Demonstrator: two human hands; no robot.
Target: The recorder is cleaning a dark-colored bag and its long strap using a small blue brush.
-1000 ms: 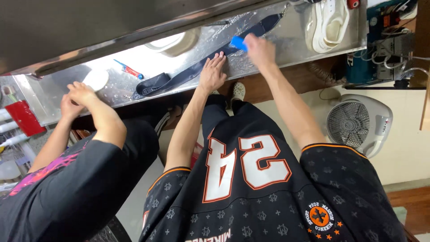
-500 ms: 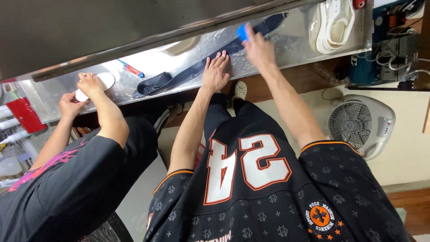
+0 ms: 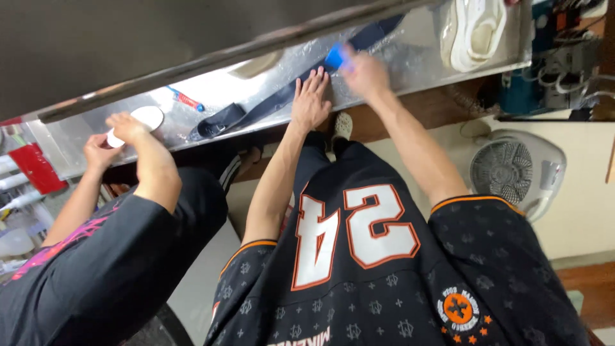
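Observation:
My left hand [image 3: 311, 97] lies flat, fingers spread, on a long dark strap [image 3: 256, 113] that stretches across the shiny metal worktop [image 3: 410, 61]. Just to its right, my right hand [image 3: 366, 72] is closed on a small blue block [image 3: 334, 59] and presses it against the strap. The strap's far end runs on under an overhanging metal ledge. My black jersey fills the lower part of the view.
A co-worker in black stands at the left, their hands [image 3: 115, 138] on a white oval piece [image 3: 146, 117]. A red and blue pen [image 3: 186, 99] lies on the worktop. White shoes [image 3: 474, 29] sit at the right end, a fan [image 3: 512, 172] on the floor.
My right hand has slid the blue block back and forth along the strap. The co-worker has taken the white piece into both hands. My left hand has stayed put.

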